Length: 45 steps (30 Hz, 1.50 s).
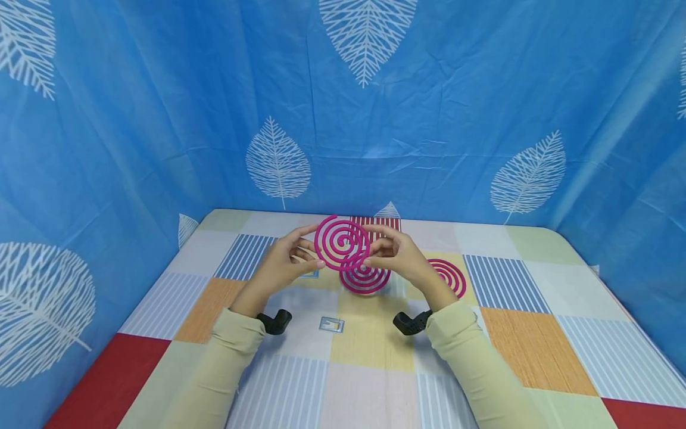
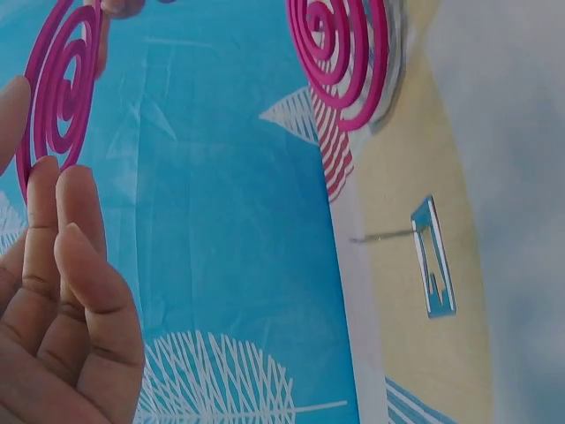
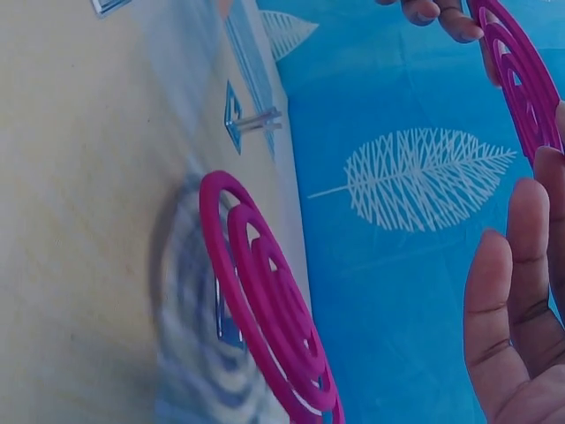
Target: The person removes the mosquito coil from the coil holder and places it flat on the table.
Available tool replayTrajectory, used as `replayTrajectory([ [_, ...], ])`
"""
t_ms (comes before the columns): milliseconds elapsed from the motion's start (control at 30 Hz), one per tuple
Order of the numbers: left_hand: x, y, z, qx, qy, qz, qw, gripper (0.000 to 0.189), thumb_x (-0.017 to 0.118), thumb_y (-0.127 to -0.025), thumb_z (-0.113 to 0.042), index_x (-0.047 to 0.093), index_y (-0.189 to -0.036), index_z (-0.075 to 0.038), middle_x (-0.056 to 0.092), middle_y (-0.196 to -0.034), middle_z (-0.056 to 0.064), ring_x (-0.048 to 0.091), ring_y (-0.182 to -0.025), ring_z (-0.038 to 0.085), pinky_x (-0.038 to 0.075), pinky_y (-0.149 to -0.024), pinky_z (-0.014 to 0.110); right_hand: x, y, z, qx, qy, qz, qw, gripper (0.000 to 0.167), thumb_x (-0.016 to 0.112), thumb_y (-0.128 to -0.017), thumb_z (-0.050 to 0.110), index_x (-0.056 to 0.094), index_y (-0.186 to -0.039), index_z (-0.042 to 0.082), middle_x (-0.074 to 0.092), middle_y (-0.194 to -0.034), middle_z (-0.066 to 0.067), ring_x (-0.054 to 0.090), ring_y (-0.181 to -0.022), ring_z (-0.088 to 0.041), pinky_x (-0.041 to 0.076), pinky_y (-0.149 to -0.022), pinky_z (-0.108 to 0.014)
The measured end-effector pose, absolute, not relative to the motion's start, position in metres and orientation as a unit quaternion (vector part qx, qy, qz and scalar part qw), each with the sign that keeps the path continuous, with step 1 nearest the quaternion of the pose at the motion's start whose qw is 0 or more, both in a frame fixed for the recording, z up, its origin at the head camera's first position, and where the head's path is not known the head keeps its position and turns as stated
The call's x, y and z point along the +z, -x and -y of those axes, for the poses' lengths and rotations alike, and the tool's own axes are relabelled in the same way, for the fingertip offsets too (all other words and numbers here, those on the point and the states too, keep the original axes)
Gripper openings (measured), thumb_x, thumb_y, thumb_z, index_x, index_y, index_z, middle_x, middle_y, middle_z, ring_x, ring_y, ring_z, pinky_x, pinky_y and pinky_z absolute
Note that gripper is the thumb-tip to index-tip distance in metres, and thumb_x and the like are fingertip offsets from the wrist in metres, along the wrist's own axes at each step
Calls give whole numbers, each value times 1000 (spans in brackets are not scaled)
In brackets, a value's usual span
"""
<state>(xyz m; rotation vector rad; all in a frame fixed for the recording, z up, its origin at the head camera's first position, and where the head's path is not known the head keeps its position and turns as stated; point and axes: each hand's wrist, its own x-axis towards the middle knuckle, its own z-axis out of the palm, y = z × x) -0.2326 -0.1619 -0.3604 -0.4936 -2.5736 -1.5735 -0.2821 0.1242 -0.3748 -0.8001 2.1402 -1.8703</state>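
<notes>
A magenta mosquito coil [image 1: 343, 241] is held up above the table between both hands, its flat face toward the head camera. My left hand [image 1: 281, 265] pinches its left rim between thumb and fingers. On the opposite rim, my right hand [image 1: 404, 259] grips with thumb and fingers. Behind and below it, a second coil [image 1: 364, 291] stands raised over the table; the right wrist view shows this coil [image 3: 216, 208] above its shadow. A third coil [image 1: 457, 279] is partly hidden by the right hand and wrist. Small metal coil stands [image 1: 331, 325] lie on the table, one stand [image 2: 433, 256] with a raised prong.
A patchwork-patterned cloth [image 1: 375, 387] covers the table. Blue curtains [image 1: 429, 119] with white leaf prints enclose the back and sides. Black wrist mounts [image 1: 276, 322] sit on both forearms, just above the table. Another metal stand [image 1: 309, 274] lies near the left hand.
</notes>
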Motion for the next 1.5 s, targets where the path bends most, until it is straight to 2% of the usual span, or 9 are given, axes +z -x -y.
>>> replayTrajectory([
  [167, -359, 230, 155, -514, 163, 842, 36, 75, 83, -95, -4, 47, -161, -2, 71, -116, 18, 69, -101, 31, 56, -86, 35, -375, 280, -132, -614, 262, -739, 88, 70, 77, -95, -7, 48, -158, -2, 72, -94, 3, 68, -88, -13, 58, -87, -25],
  [600, -360, 224, 141, -504, 185, 843, 33, 77, 85, -94, -7, 47, -161, -1, 71, -109, 14, 72, -94, 27, 57, -82, 37, -376, 275, -150, -610, 279, -735, 100, 69, 74, -94, -13, 44, -156, -10, 72, -92, 3, 67, -87, -11, 58, -84, -25],
  [733, -360, 221, 135, -499, 187, 846, 31, 78, 85, -94, -9, 46, -162, -2, 71, -107, 11, 72, -92, 23, 56, -79, 34, -377, 273, -155, -606, 284, -737, 99, 70, 74, -94, -12, 43, -157, -11, 72, -92, 5, 67, -87, -11, 58, -83, -24],
  [933, -360, 215, 126, -502, 186, 845, 24, 80, 86, -94, -10, 44, -163, -4, 71, -103, 8, 72, -90, 21, 59, -79, 35, -378, 271, -165, -597, 287, -743, 95, 69, 74, -93, -14, 44, -155, -13, 72, -92, 4, 68, -86, -9, 58, -83, -24],
  [1500, -368, 204, 100, -510, 176, 842, 27, 82, 86, -94, -11, 43, -163, -5, 71, -97, 2, 68, -86, 16, 60, -78, 32, -376, 264, -191, -573, 298, -756, 103, 67, 76, -93, -12, 47, -153, -13, 75, -94, 0, 70, -85, -15, 60, -81, -26],
])
